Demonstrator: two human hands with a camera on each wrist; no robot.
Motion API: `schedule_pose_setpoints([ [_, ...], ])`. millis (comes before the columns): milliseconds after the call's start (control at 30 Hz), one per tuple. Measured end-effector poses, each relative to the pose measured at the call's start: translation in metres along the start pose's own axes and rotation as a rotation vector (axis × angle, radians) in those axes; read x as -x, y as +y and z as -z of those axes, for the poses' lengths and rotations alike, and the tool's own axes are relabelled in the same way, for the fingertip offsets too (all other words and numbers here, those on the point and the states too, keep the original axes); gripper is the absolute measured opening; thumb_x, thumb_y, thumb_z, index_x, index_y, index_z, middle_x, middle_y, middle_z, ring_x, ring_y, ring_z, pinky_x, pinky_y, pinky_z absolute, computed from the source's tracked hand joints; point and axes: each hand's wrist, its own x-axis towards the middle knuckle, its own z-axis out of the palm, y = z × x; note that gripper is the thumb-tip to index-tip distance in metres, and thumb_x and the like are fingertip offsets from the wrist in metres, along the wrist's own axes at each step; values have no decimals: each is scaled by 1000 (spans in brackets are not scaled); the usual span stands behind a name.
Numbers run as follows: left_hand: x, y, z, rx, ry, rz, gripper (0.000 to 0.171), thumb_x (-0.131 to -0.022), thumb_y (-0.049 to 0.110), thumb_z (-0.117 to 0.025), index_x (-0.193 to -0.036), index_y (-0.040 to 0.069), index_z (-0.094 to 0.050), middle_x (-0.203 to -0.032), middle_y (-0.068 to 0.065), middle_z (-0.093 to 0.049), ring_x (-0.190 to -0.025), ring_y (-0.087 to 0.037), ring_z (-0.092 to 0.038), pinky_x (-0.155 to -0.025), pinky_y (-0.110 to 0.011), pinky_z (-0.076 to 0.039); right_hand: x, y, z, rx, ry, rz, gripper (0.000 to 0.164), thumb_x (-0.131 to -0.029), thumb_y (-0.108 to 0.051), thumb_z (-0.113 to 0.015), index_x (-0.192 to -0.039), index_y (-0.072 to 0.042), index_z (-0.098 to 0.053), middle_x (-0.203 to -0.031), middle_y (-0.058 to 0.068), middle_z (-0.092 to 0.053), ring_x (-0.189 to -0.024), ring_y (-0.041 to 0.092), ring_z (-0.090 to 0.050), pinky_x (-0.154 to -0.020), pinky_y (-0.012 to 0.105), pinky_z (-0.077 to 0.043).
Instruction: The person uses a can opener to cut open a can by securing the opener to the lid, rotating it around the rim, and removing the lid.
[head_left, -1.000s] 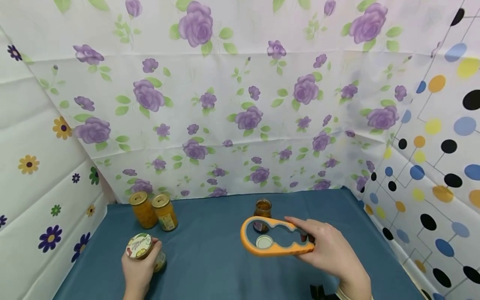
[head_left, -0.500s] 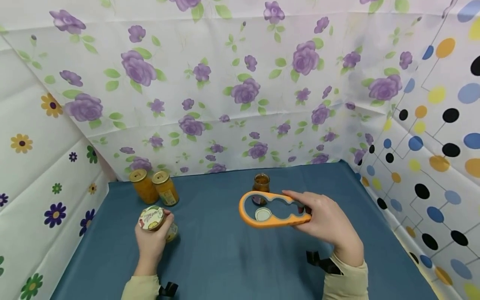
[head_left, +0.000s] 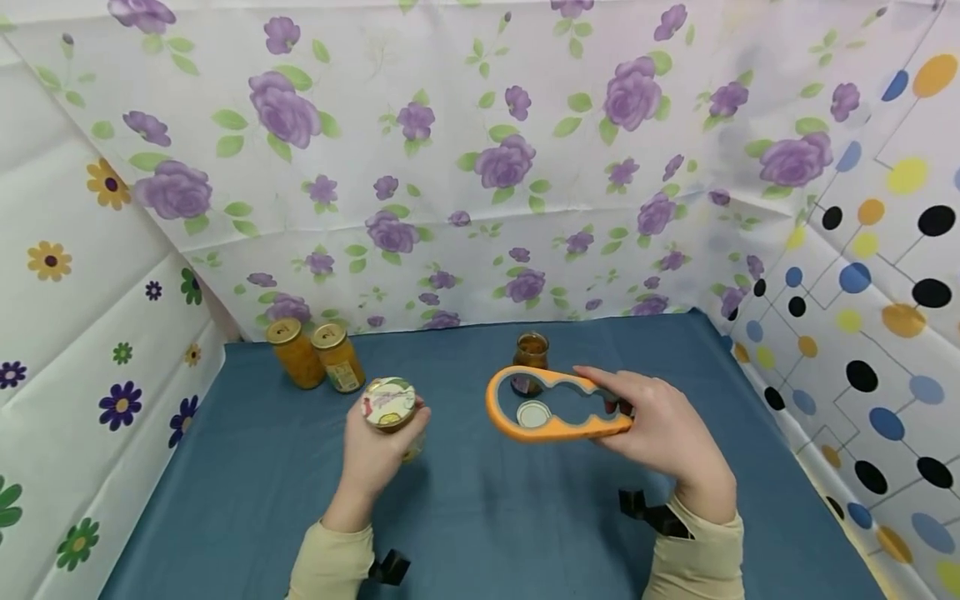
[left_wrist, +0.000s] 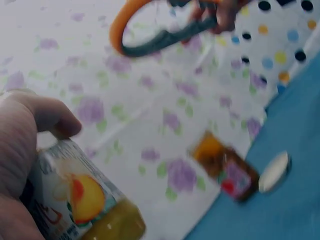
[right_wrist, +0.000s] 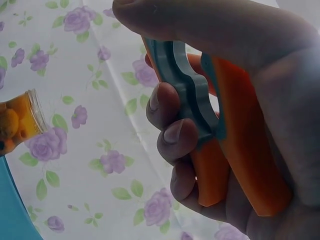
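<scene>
My left hand [head_left: 377, 454] grips a glass jar [left_wrist: 75, 195] with a fruit label and yellowish contents. Its printed lid [head_left: 389, 403] faces up in the head view. To the right, my right hand [head_left: 666, 418] holds an orange jar opener [head_left: 553, 429] with a grey scalloped inner edge, fingers wrapped round both handles in the right wrist view. Through and behind the opener's loop, in the head view, an uncapped brown jar [head_left: 531, 350] stands upright. A loose round lid [head_left: 533, 413] lies in front of that jar, its pale inside facing up.
Two jars with gold lids, a left one [head_left: 296, 353] and a labelled right one [head_left: 339, 358], stand side by side at the back left. Blue cloth [head_left: 247, 467] covers the table. Flowered sheeting [head_left: 450, 167] rises behind it, with patterned sheets on both sides.
My left hand has carried its jar up and to the right, away from the two gold-lidded jars. The right hand keeps the opener nearly where it was. The head view has tilted downward.
</scene>
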Motion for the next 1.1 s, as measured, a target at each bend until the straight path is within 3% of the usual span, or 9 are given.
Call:
schedule_pose_setpoints([
  [200, -6, 14, -28, 25, -111, 44, 31, -89, 3, -87, -115, 6, -69, -102, -11, -73, -93, -21, -71, -83, -33, -61, 0, -1, 2, 1, 33, -13, 82, -79, -12, -96, -152, -29, -63, -87, -14, -59, -72, 8, -49, -61, 30, -44],
  [367, -4, 14, -44, 51, -160, 66, 33, -89, 4, -87, -116, 6, -68, -103, -9, -72, -94, -22, -72, -83, -35, -62, 0, -3, 0, 15, 45, -33, 80, -79, -13, -96, -152, -28, -64, -87, -13, -61, -72, 8, -51, -62, 31, -46],
  [567, 3, 10, -60, 32, -220, 48, 32, -89, 4, -85, -115, 11, -68, -103, -5, -70, -91, -23, -70, -81, -37, -61, -2, -9, -4, 26, 70, -48, 78, -80, -16, -95, -151, -26, -64, -89, -11, -62, -75, 8, -53, -64, 34, -48],
  [867, 10, 7, -71, 10, -266, 53, 38, -85, 4, -88, -117, 12, -69, -100, -2, -69, -89, -20, -67, -77, -33, -58, -9, -16, -12, -30, 42, 26, 82, -79, -17, -97, -153, -28, -63, -89, -14, -61, -73, 6, -51, -63, 31, -46],
  [1100, 13, 7, -76, 2, -285, 21, 51, -88, 9, -90, -133, 10, -67, -103, -5, -72, -94, -19, -70, -83, -36, -60, -13, -24, -14, -52, 15, 43, 79, -80, -20, -97, -152, -27, -63, -87, -14, -59, -72, 6, -49, -64, 32, -44],
])
